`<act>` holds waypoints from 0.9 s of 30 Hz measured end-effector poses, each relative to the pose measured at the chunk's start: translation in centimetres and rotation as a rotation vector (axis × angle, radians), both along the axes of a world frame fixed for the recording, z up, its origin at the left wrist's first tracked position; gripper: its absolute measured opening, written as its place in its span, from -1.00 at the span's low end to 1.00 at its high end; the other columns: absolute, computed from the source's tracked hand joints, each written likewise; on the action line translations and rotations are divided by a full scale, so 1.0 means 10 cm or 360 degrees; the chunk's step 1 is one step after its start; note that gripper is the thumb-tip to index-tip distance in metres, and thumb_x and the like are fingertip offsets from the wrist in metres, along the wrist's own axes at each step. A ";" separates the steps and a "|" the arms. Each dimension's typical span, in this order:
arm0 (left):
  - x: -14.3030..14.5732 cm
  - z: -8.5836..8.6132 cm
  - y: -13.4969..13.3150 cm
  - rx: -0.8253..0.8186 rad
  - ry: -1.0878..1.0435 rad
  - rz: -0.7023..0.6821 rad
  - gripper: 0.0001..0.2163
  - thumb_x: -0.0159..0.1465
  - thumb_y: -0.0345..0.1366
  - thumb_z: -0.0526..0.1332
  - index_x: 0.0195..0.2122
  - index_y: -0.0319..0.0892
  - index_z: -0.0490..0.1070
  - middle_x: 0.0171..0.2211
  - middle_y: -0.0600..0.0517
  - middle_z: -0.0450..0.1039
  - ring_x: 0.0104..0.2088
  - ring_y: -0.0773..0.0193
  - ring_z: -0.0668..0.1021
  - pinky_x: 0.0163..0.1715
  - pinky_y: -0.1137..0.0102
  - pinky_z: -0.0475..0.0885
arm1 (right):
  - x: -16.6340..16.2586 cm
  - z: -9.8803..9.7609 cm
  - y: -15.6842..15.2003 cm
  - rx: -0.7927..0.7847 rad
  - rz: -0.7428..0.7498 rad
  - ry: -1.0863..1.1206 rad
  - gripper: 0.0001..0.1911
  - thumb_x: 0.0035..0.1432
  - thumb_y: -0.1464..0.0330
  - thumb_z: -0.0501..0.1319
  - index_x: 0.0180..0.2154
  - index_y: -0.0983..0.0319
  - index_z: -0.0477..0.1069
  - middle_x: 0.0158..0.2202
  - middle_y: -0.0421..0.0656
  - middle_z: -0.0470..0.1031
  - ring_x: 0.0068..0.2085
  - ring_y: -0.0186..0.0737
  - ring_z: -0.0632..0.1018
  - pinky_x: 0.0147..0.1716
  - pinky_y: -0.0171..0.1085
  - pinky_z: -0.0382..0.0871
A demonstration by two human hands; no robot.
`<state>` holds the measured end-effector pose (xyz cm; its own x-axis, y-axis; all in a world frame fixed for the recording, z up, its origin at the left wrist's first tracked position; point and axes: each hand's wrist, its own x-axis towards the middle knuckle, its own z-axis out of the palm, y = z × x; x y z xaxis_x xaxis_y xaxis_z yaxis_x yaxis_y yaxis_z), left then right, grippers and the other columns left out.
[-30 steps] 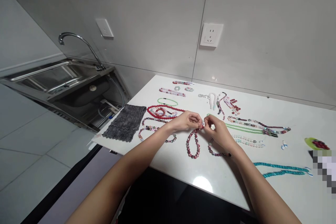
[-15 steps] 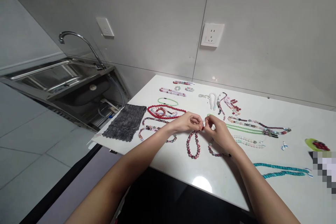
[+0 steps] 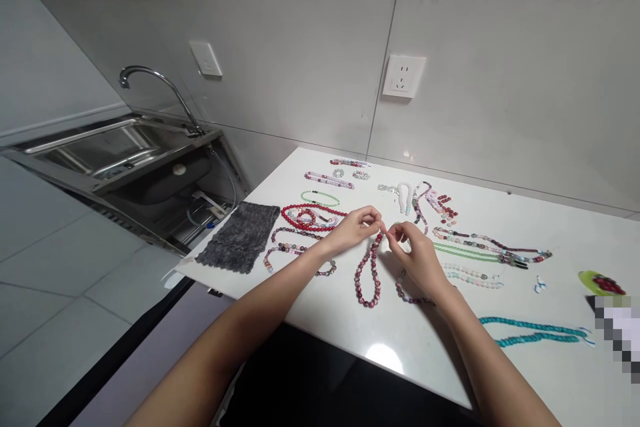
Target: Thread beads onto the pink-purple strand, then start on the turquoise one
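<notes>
My left hand (image 3: 361, 227) and my right hand (image 3: 413, 252) meet fingertip to fingertip over the white table, both pinched closed. From between them a reddish mottled bead string (image 3: 368, 280) hangs down in a narrow loop, its lower end at the tabletop. The cord at its top is too fine to make out. Partly under my right hand lies a dark multicoloured bead strand (image 3: 407, 295). Beside my left forearm are a red bead necklace (image 3: 286, 221) and further mixed bead strands (image 3: 295, 248).
A dark grey cloth (image 3: 239, 237) lies at the table's left end. Green bead strands (image 3: 465, 252), a turquoise strand (image 3: 535, 330) and a green dish (image 3: 590, 283) of dark red beads are to the right. Beyond the left edge stands a metal sink (image 3: 100, 153) with a tap (image 3: 155, 77).
My hands have lifted slightly from the tabletop, fingertips closer together. A red bead that was between them now sits at the string's top. The view has tilted up a little.
</notes>
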<state>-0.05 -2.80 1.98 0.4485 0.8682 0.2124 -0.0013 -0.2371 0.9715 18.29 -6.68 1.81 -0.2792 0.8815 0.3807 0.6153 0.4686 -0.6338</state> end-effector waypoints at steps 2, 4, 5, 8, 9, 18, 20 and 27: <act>0.01 -0.01 0.00 -0.0005 0.0025 0.0042 -0.86 0.23 -0.25 0.17 -0.27 -0.22 0.34 -0.30 0.01 0.45 -0.23 0.33 0.49 -0.10 0.39 0.35 | -0.01 0.01 -0.02 0.0074 0.0010 -0.0073 -0.83 0.31 0.27 0.00 -0.26 0.18 0.30 -0.29 -0.09 0.39 -0.27 -0.15 0.40 -0.24 -0.19 0.26; 0.02 -0.03 0.00 -0.0018 0.0048 0.0053 -0.82 0.20 -0.23 0.21 -0.26 -0.23 0.38 -0.28 0.00 0.46 -0.21 0.31 0.50 -0.11 0.40 0.36 | -0.01 0.01 -0.02 0.0125 -0.0002 -0.0121 -0.83 0.32 0.28 -0.02 -0.26 0.18 0.28 -0.29 -0.09 0.38 -0.26 -0.14 0.40 -0.23 -0.18 0.26; 0.03 -0.05 0.00 -0.0037 0.0055 0.0048 -0.80 0.19 -0.22 0.23 -0.25 -0.24 0.40 -0.28 -0.02 0.47 -0.20 0.30 0.51 -0.12 0.39 0.37 | -0.01 0.01 -0.03 0.0138 -0.0009 -0.0138 -0.83 0.33 0.28 -0.03 -0.25 0.17 0.27 -0.28 -0.09 0.38 -0.25 -0.14 0.40 -0.24 -0.18 0.26; 0.02 -0.08 0.01 -0.0144 0.0040 0.0027 -0.72 0.15 -0.22 0.29 -0.16 -0.26 0.43 -0.29 -0.07 0.52 -0.23 0.26 0.55 -0.17 0.37 0.40 | -0.01 -0.01 -0.02 0.0165 -0.0010 -0.0171 -0.83 0.34 0.29 -0.05 -0.24 0.17 0.26 -0.28 -0.09 0.37 -0.25 -0.14 0.39 -0.23 -0.19 0.25; 0.01 -0.08 0.02 -0.0182 0.0033 0.0033 -0.69 0.13 -0.23 0.31 -0.13 -0.25 0.44 -0.31 -0.07 0.53 -0.26 0.26 0.56 -0.19 0.37 0.41 | 0.00 -0.02 -0.01 0.0184 -0.0008 -0.0180 -0.83 0.35 0.30 -0.06 -0.24 0.17 0.26 -0.28 -0.09 0.36 -0.25 -0.14 0.38 -0.24 -0.18 0.25; -0.03 -0.02 -0.02 -0.0040 0.0207 0.0061 -0.78 0.10 -0.22 0.32 -0.31 -0.26 0.58 -0.33 -0.07 0.59 -0.27 0.21 0.58 -0.22 0.38 0.45 | 0.02 -0.11 0.02 0.0292 0.0014 -0.0331 -0.85 0.29 0.45 -0.09 -0.25 0.18 0.22 -0.30 -0.08 0.31 -0.27 -0.11 0.35 -0.28 -0.18 0.23; -0.03 0.00 -0.04 0.0007 0.0266 0.0090 -0.79 0.11 -0.22 0.30 -0.31 -0.25 0.59 -0.33 -0.06 0.59 -0.25 0.20 0.58 -0.20 0.39 0.44 | 0.02 -0.14 0.03 0.0318 0.0014 -0.0376 -0.84 0.25 0.49 -0.08 -0.26 0.19 0.22 -0.30 -0.07 0.31 -0.27 -0.10 0.34 -0.28 -0.17 0.23; -0.01 -0.02 -0.05 0.0240 0.0313 0.0066 -0.83 0.14 -0.29 0.26 -0.31 -0.26 0.56 -0.38 -0.02 0.56 -0.34 0.29 0.54 -0.28 0.45 0.41 | -0.06 -0.18 0.01 0.0417 -0.0120 -0.0375 -0.88 0.25 0.47 -0.04 -0.28 0.19 0.22 -0.34 -0.07 0.31 -0.28 -0.09 0.34 -0.29 -0.15 0.23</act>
<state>-0.20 -3.33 1.75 0.4589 0.8518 0.2529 0.1969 -0.3750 0.9059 17.68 -6.61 0.02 -0.3239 0.7840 0.5296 0.7695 0.5440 -0.3347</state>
